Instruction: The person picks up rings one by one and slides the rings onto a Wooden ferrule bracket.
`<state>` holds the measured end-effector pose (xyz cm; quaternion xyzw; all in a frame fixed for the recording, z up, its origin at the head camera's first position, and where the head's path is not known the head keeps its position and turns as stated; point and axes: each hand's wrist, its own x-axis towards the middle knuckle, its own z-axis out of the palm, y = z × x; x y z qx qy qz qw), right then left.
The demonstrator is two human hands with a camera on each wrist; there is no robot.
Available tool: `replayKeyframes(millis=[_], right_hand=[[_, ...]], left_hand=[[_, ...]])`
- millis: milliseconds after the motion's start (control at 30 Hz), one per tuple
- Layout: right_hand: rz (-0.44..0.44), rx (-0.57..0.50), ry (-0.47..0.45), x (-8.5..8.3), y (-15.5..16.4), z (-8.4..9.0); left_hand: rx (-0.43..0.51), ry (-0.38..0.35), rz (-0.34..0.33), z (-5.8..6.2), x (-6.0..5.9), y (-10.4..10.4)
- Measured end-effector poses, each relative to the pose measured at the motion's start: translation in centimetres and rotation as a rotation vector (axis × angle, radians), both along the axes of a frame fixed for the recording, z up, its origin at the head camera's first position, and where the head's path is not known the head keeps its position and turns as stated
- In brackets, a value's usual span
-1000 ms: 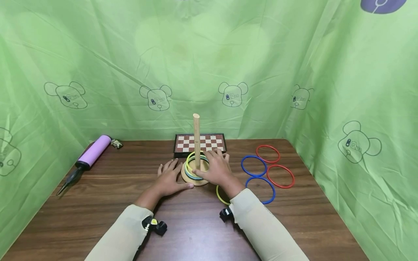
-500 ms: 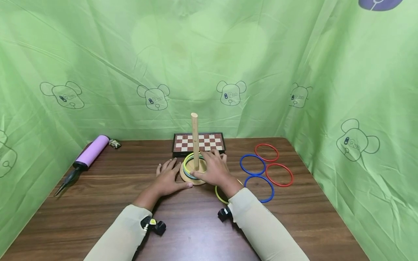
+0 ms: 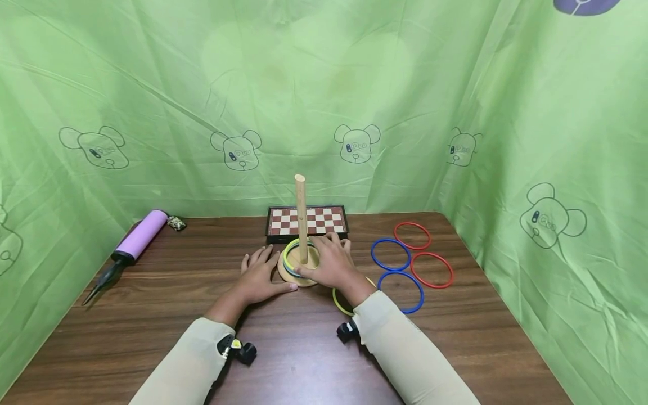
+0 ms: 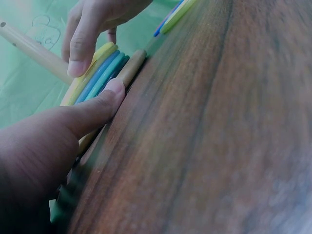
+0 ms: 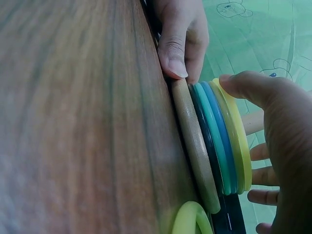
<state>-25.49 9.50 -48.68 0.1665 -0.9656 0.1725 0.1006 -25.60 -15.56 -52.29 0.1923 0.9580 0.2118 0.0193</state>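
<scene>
A wooden peg (image 3: 301,216) rises from a round wooden base (image 5: 192,136). Around its foot lies a stack of rings: a dark one lowest, then a teal ring (image 5: 213,136), a blue ring (image 5: 222,129) and yellow at the top. My left hand (image 3: 259,279) grips the base from the left, its thumb on the near edge and its fingers spread along the far left side. Over the stack, my right hand (image 3: 331,263) holds the top yellow ring (image 5: 237,141), thumb on the near rim and fingers reaching across the other side.
Right of the stand lie two blue rings (image 3: 399,273) and two red rings (image 3: 432,253). Another yellow ring (image 3: 334,298) is partly hidden under my right wrist. A chessboard (image 3: 283,222) lies behind the peg. At the far left are a purple hand pump (image 3: 144,233) and a small patterned object (image 3: 176,223).
The top yellow ring, tilted a second ago, now sits flatter on the stack as my right hand lowers slightly. My left hand stays at the base. The head view shifts a little.
</scene>
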Motion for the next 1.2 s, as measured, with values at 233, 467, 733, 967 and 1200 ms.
replayKeyframes(millis=[233, 467, 733, 967, 1200], right_hand=[[-0.003, 0.015, 0.000, 0.1, -0.1, 0.1], [0.000, 0.024, 0.004, 0.1, -0.1, -0.2], [-0.010, -0.036, 0.014, 1.1, 0.1, 0.3], [-0.003, -0.107, 0.008, 2.3, 0.4, 0.8], [0.049, -0.164, -0.036, 3.3, 2.6, 0.6]], left_hand=[[0.002, -0.007, 0.003, 0.1, 0.1, -0.1], [-0.008, 0.001, 0.005, -0.2, 0.2, -0.1], [0.005, 0.012, -0.011, -0.1, 0.2, 0.3], [-0.007, 0.010, -0.002, 0.1, -0.2, 0.1], [-0.019, -0.016, 0.007, 0.1, -0.2, 0.1]])
